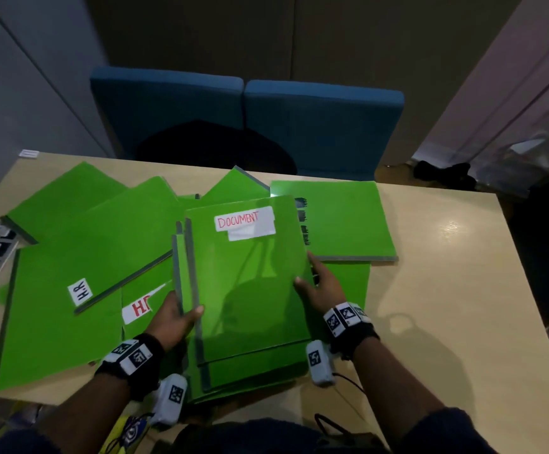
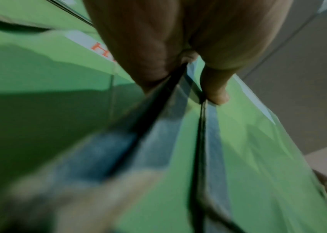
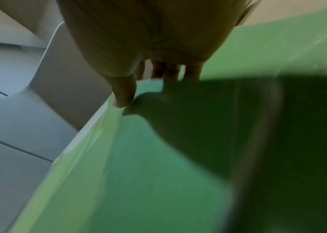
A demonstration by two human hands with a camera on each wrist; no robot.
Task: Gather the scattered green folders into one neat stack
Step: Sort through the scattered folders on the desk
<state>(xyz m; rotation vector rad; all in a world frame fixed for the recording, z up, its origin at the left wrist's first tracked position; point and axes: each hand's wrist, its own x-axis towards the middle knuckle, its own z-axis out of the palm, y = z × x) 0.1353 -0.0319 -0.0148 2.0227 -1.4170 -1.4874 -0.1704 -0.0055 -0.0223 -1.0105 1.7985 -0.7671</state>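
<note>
The stack point(image 1: 250, 290), DOCUMENT folder on top, sits mid-table point(image 1: 446, 257); loose folders point(image 1: 79, 231) lie left of and behind it. The left hand point(image 1: 171, 319) pinches its grey spines; the right hand point(image 1: 322, 286) apparently clasps the opposite edge, thumb on top. The covers look thin, glossy and bendy, so hold them by the stiff spines.

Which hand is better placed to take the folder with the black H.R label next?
Probably the left hand. The H.R folder lies on its side of the stack. The right hand would have to cross over.
</note>
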